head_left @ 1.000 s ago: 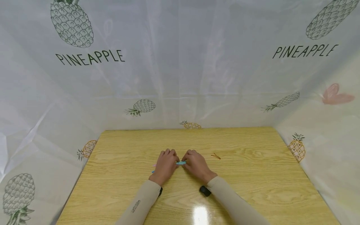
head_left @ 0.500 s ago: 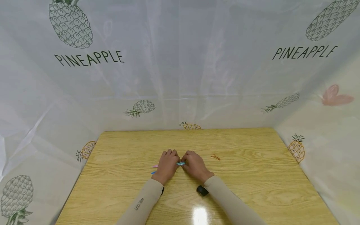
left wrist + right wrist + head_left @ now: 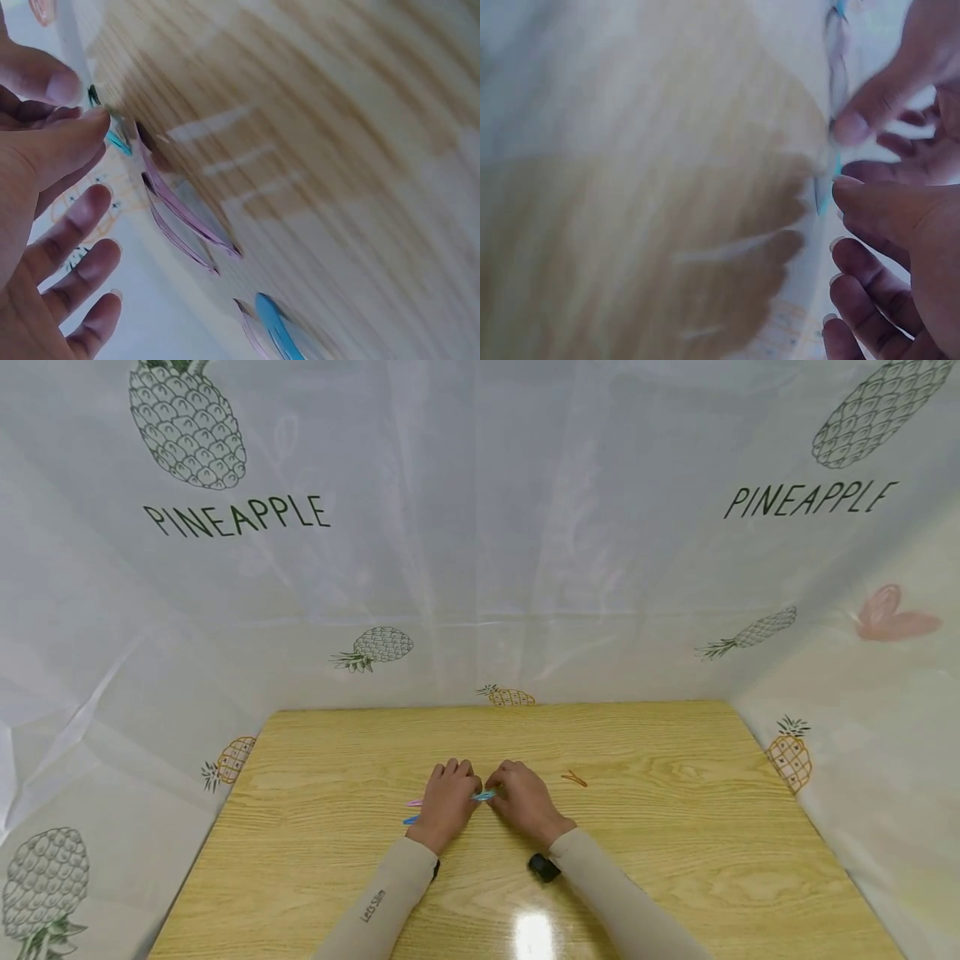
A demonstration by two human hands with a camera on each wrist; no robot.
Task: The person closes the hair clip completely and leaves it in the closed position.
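A teal snap hair clip (image 3: 483, 796) spans the gap between my two hands, above the table's middle. My left hand (image 3: 447, 806) pinches its left end between thumb and fingertips, with the other fingers loosely spread in the left wrist view. At the opposite end, my right hand (image 3: 522, 799) pinches the clip with thumb and index finger. The fingertips cover much of the clip, so whether it is snapped or unsnapped I cannot tell. Pink hair clips (image 3: 184, 214) and a blue hair clip (image 3: 276, 322) lie beside my left hand.
An orange-brown hair clip (image 3: 575, 779) lies spread in a V to the right of my right hand. The wooden table (image 3: 675, 827) ends at a white pineapple-print sheet (image 3: 600, 568), which rises behind it and along both sides.
Both hands stay close together on the teal hair clip, with only small finger shifts. The clip has tilted slightly, its right end a little higher. The other clips have not moved.
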